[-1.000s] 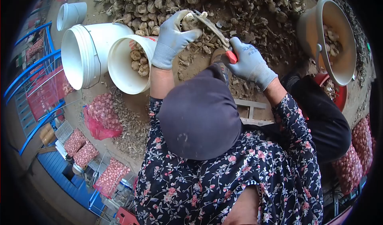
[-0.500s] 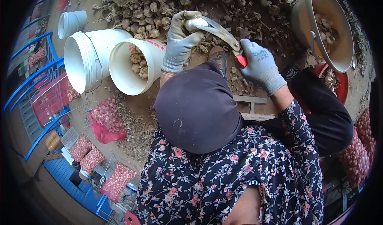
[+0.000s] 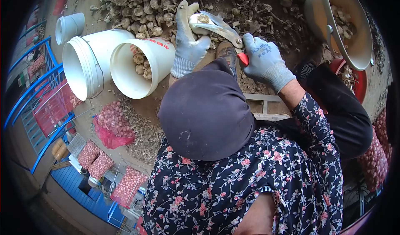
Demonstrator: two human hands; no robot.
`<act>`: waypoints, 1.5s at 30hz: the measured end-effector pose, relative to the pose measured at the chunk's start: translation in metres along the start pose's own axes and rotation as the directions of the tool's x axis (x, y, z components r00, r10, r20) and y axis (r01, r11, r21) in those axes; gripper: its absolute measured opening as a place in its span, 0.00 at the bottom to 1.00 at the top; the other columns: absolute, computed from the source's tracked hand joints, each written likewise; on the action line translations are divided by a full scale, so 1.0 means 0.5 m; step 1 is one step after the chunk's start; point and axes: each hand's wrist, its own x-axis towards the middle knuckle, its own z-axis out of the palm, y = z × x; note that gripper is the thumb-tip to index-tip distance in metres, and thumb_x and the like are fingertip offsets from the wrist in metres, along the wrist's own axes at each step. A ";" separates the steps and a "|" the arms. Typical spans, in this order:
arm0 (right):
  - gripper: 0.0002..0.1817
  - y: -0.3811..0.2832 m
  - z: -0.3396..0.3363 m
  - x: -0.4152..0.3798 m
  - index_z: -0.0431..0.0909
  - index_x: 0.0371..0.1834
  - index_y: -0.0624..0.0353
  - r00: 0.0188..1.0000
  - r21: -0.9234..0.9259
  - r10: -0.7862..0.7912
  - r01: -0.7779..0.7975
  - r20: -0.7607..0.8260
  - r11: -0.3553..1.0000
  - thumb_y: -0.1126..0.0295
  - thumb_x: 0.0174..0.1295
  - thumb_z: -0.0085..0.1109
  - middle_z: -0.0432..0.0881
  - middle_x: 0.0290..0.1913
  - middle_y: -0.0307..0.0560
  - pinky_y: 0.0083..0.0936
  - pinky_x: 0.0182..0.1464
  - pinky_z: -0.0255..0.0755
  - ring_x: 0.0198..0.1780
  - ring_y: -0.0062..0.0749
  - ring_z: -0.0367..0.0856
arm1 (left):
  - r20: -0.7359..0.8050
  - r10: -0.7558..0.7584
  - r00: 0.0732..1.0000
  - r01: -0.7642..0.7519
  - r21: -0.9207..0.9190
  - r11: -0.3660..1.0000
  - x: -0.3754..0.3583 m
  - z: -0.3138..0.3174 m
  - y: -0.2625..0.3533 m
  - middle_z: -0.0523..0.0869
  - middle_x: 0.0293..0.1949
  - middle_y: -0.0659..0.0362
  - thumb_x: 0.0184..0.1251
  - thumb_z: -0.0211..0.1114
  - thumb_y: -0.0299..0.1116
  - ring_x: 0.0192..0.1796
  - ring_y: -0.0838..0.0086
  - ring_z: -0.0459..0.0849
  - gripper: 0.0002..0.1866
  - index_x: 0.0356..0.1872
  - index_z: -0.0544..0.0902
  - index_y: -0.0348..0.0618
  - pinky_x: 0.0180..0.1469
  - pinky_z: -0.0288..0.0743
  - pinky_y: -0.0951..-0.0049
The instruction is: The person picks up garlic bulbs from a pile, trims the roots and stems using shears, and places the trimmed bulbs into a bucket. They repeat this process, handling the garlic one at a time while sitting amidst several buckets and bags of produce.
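In the head view my left hand [image 3: 189, 47], in a grey glove, is closed around a garlic bulb [image 3: 201, 19] whose brownish rough end faces up. A pair of shears [image 3: 228, 32] with a red handle is gripped in my right hand [image 3: 263, 56], also gloved. Their metal blades are parted and reach right up to the bulb, one of them across its near side. Just left of my left hand, a white bucket [image 3: 160, 64] lies tilted with several garlic bulbs [image 3: 143, 64] inside. Beyond both hands spreads a large pile of garlic [image 3: 146, 10] with dry stems.
Two more white buckets [image 3: 77, 70] [image 3: 70, 27] stand at the left. A beige bucket [image 3: 360, 47] holding garlic pieces sits at the right, over a red basin [image 3: 361, 82]. Net sacks of garlic [image 3: 114, 120] lie at lower left, near blue railings [image 3: 50, 64].
Both hands have shifted slightly left and up. The garlic bulb has turned, so its rough brownish end now shows, and the shears' blades look wider apart.
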 end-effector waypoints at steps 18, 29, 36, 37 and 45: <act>0.33 0.013 0.014 0.018 0.64 0.52 0.58 0.998 -0.144 -0.070 0.068 -0.008 0.987 0.40 0.58 0.54 0.77 0.43 0.53 0.46 0.54 0.66 0.50 0.45 0.79 | -0.014 -0.278 0.961 0.278 0.023 0.960 -0.015 0.011 0.012 0.81 0.42 0.58 0.40 0.70 0.23 0.43 0.78 0.81 0.33 0.53 0.69 0.34 0.46 0.77 0.77; 0.21 0.072 0.076 0.009 0.65 0.45 0.62 0.984 0.093 0.008 -0.026 0.179 0.995 0.60 0.55 0.59 0.81 0.37 0.62 0.43 0.46 0.73 0.42 0.54 0.82 | 0.115 -0.396 0.911 0.403 -0.046 0.914 -0.019 0.029 0.007 0.83 0.36 0.58 0.43 0.75 0.29 0.38 0.77 0.82 0.26 0.45 0.73 0.39 0.40 0.78 0.76; 0.16 0.112 0.136 -0.032 0.67 0.39 0.65 0.972 0.344 0.230 -0.234 0.052 0.909 0.65 0.56 0.55 0.79 0.34 0.69 0.49 0.46 0.71 0.42 0.64 0.78 | -0.618 -0.439 0.652 0.398 -0.215 0.892 -0.118 -0.168 -0.038 0.82 0.39 0.57 0.46 0.74 0.28 0.37 0.73 0.82 0.27 0.49 0.74 0.34 0.41 0.77 0.74; 0.16 0.114 0.145 -0.037 0.66 0.39 0.65 0.960 0.370 0.272 -0.278 0.069 0.887 0.64 0.56 0.55 0.79 0.34 0.69 0.50 0.46 0.70 0.42 0.65 0.78 | -0.737 -0.386 0.554 0.310 -0.247 0.918 -0.123 -0.214 -0.048 0.82 0.40 0.55 0.47 0.73 0.29 0.39 0.68 0.82 0.27 0.50 0.73 0.34 0.44 0.78 0.69; 0.17 0.095 0.168 -0.040 0.66 0.42 0.63 0.933 0.276 0.226 -0.304 0.280 0.912 0.62 0.57 0.54 0.80 0.36 0.68 0.49 0.47 0.71 0.43 0.62 0.79 | -0.453 0.055 0.890 0.311 0.691 0.653 0.000 -0.185 -0.137 0.84 0.35 0.48 0.58 0.63 0.33 0.40 0.58 0.83 0.11 0.40 0.81 0.39 0.47 0.75 0.62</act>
